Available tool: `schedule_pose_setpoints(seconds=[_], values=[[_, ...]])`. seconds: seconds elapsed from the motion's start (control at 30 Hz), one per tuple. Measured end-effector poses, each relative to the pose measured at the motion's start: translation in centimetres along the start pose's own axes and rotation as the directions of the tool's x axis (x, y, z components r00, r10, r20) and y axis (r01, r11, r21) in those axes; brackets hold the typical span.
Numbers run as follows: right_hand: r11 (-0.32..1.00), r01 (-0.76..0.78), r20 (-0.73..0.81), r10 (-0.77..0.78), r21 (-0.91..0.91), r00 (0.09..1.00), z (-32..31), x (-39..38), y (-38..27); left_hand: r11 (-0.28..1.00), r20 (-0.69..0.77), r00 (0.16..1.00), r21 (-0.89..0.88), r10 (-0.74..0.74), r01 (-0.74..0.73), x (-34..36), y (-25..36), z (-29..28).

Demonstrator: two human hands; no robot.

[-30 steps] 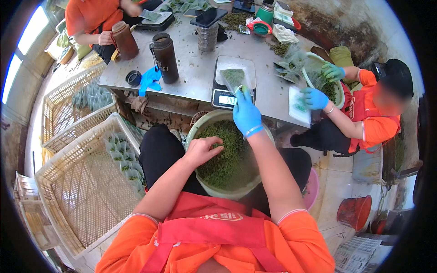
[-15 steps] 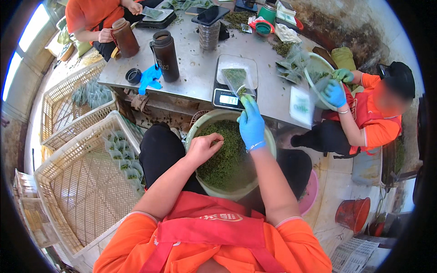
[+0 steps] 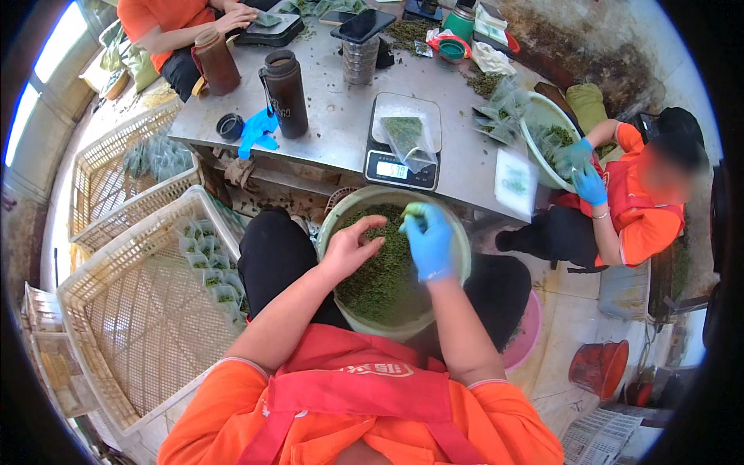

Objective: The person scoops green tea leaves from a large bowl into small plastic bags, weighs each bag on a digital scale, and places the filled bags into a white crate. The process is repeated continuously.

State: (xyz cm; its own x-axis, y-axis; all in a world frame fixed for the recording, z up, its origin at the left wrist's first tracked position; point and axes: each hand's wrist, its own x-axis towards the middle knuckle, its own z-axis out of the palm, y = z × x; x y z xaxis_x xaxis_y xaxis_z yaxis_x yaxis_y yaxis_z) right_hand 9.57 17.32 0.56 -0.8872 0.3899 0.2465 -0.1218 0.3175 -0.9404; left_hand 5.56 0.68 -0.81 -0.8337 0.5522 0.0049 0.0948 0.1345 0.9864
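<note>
My left hand [image 3: 353,252], bare, is over a pale green basin [image 3: 341,322] of small green leaves [image 3: 372,287], fingers curved and apart. My right hand [image 3: 426,240], in a blue glove with greenish fingertips, hangs over the basin's right side, fingers loosely bent and apart. Just beyond them a clear bag of green leaves [image 3: 404,138] lies on a digital scale [image 3: 376,116] at the front of a steel table [image 3: 325,108].
Two crates [image 3: 116,333] [image 3: 97,209] with bags stand left. A co-worker [image 3: 643,194] at right works over another basin [image 3: 535,147]; another [image 3: 167,39] sits top left. Dark bottles [image 3: 285,105] and a blue glove [image 3: 260,136] are on the table. A red bucket [image 3: 597,368] stands lower right.
My right hand has let go of the bag on the scale and moved down over the basin. My left hand's fingers have lifted slightly. The co-worker's hands at right have shifted.
</note>
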Motion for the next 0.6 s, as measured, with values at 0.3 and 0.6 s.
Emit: schedule_pose_setpoints(seconds=[0.3,0.6], values=[[0.921,-0.308,0.186,0.268,0.238,0.945,0.9,-3.1,-0.5,0.901,0.226,0.956,-0.35,-0.185,0.257,0.1,-0.2,-0.5],[0.823,-0.434,0.081,0.436,0.367,0.896,0.5,-4.1,-0.4,0.922,0.147,0.987,0.388,-0.061,0.0,-0.1,0.8,-1.1]])
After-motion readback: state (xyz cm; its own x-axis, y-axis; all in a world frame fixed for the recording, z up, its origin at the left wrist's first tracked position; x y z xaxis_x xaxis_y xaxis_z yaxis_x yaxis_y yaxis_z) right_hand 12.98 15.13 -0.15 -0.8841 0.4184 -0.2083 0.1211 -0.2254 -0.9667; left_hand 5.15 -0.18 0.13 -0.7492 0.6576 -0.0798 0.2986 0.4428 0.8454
